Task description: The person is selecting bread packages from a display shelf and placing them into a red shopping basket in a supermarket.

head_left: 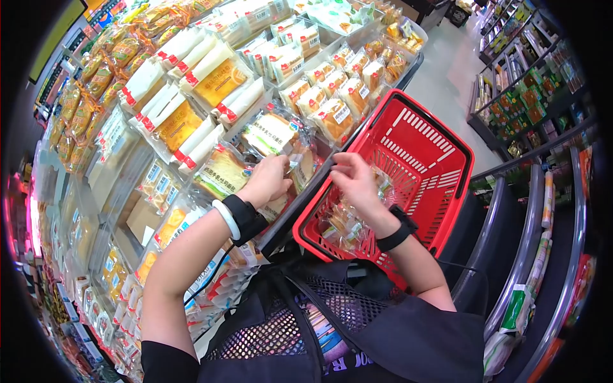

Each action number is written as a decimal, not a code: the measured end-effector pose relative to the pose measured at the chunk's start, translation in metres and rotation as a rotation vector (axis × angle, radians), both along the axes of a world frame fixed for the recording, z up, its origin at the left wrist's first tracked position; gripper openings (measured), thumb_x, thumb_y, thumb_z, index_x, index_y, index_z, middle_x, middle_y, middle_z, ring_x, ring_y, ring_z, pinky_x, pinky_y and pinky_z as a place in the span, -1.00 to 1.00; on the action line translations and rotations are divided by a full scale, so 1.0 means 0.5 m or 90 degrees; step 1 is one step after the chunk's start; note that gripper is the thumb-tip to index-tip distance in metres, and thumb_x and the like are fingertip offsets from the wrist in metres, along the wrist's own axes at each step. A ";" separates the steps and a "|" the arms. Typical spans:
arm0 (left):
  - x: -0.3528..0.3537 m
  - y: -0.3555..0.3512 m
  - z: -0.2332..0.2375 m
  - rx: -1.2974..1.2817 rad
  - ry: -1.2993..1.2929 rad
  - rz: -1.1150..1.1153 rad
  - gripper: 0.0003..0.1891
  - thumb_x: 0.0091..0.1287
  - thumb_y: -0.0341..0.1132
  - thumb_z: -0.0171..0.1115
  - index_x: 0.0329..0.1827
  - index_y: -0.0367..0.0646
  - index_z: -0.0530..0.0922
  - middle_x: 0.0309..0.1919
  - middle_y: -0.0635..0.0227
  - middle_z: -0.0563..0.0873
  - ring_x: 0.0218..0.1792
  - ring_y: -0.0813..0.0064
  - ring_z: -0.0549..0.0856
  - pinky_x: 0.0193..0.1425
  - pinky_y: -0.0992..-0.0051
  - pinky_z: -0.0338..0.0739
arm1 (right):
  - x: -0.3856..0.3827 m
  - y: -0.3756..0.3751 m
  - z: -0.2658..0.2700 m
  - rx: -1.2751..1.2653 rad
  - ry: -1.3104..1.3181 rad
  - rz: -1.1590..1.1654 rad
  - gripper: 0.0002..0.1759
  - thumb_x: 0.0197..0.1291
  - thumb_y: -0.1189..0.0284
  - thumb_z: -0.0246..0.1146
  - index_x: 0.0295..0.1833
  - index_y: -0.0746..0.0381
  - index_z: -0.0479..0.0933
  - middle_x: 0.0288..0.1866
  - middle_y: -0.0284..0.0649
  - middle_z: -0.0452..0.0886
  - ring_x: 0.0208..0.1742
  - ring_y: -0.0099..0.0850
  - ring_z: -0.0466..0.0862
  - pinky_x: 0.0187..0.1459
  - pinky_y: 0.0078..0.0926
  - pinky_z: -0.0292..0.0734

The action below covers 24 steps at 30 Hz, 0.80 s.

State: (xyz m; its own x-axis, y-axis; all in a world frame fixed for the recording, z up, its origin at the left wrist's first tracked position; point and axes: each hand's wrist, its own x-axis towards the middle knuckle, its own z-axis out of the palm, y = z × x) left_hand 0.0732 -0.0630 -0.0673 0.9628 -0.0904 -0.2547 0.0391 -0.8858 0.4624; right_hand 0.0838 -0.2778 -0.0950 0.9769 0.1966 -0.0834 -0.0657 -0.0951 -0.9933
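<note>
My left hand point(267, 181) is at the front edge of the bread display, its fingers closed on the clear wrapping of a bagged bread loaf point(304, 170); the fingertips are partly hidden. Just behind it lies another bagged loaf point(271, 133) with a pale green and white label. To the left of the hand is a similar bagged loaf point(220, 171). My right hand point(357, 183) hovers over the near left side of a red shopping basket point(399, 96), fingers loosely bent and apart, with nothing visible in them. Below that hand, clear-wrapped packages point(345, 226) lie inside the basket.
Flat packs with orange-yellow windows point(220, 80) fill the display beside the loaves. Wrapped buns point(335, 118) sit toward the far right of it. A dark display rim point(297, 203) separates bread and basket. Dark shelves point(530, 96) stand on the right, across a pale floor aisle point(450, 54).
</note>
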 end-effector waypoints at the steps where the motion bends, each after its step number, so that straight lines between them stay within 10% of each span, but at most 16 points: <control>1: -0.002 0.001 -0.002 0.000 -0.041 -0.004 -0.71 -0.01 -0.39 0.41 -0.21 -0.27 0.60 -0.17 -0.03 0.66 -0.03 0.08 0.64 0.04 0.22 0.52 | 0.001 -0.020 0.020 -0.011 -0.002 -0.035 -0.63 0.09 0.56 0.24 0.06 0.32 0.47 -0.02 -0.17 0.61 -0.04 -0.41 0.63 -0.03 -0.46 0.55; 9: 0.011 -0.006 -0.050 -0.031 -0.158 -0.063 -0.87 -0.02 -0.55 0.27 -0.37 -0.30 0.56 -0.37 0.05 0.59 -0.22 0.05 0.65 -0.17 0.22 0.54 | 0.073 -0.190 -0.105 -0.280 0.012 -0.111 -0.58 0.05 0.54 0.26 0.08 0.32 0.47 0.02 -0.02 0.58 0.01 -0.25 0.62 0.04 -0.32 0.53; 15: -0.006 -0.023 0.015 0.172 -0.100 -0.145 -0.63 -0.06 -0.62 0.21 -0.12 -0.21 0.48 -0.18 0.09 0.52 -0.17 0.02 0.62 -0.15 0.18 0.56 | 0.117 -0.241 -0.184 -0.669 0.016 -0.006 -0.40 -0.11 0.34 0.43 0.11 0.30 0.48 -0.02 0.20 0.53 0.10 0.09 0.51 0.11 -0.07 0.45; 24: -0.037 -0.018 0.014 0.220 -0.245 -0.446 -0.76 0.23 -0.40 0.07 -0.04 -0.12 0.50 0.13 0.10 0.49 0.22 0.17 0.47 0.20 0.22 0.43 | 0.159 -0.275 -0.251 -0.628 -0.059 0.226 -0.16 -0.25 0.19 0.53 0.19 0.28 0.38 0.01 0.11 0.53 0.09 0.04 0.55 0.12 -0.18 0.48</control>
State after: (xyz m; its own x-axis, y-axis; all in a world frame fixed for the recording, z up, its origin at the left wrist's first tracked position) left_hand 0.0547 -0.0718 -0.0604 0.7388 -0.6724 -0.0452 -0.6717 -0.7401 0.0321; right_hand 0.1633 -0.4155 -0.2205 0.8876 0.3576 -0.2903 0.1958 -0.8635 -0.4648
